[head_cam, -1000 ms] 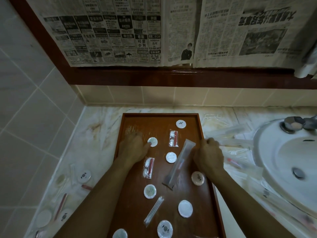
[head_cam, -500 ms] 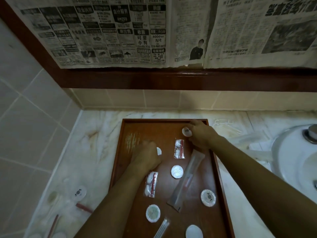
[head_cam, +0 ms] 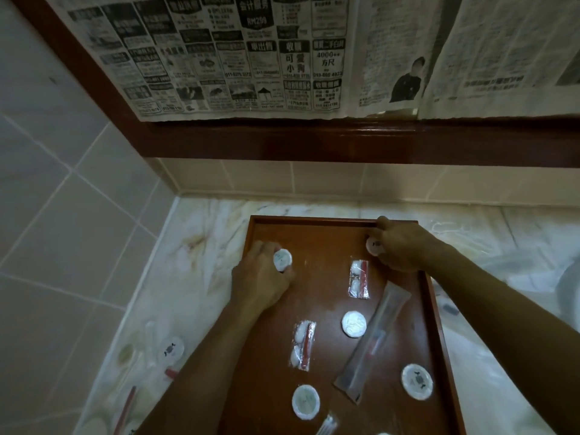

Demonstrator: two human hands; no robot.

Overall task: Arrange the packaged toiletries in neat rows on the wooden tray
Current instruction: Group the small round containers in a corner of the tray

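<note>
A brown wooden tray (head_cam: 317, 219) lies on the marble counter. My left hand (head_cam: 262, 282) grips a round white packet (head_cam: 282, 259) near the tray's far left. My right hand (head_cam: 400, 246) holds another round white packet (head_cam: 373, 245) at the tray's far right corner. Scattered on the tray are two clear sachets with red sticks (head_cam: 359, 279) (head_cam: 303, 345), a long toothbrush packet (head_cam: 373, 340) lying at a slant, and round packets (head_cam: 353, 324) (head_cam: 417, 381) (head_cam: 306, 402).
More packets lie on the counter left of the tray, among them a round one (head_cam: 170, 350) and a red stick (head_cam: 127, 406). A tiled wall rises on the left. Newspaper (head_cam: 238, 54) hangs above a dark wooden rail. A white sink edge (head_cam: 569, 287) shows at right.
My left hand slid its round packet toward the tray's far left. My right hand left the toothbrush packet, reached to the far right corner and took a round packet. The view tilted up.
</note>
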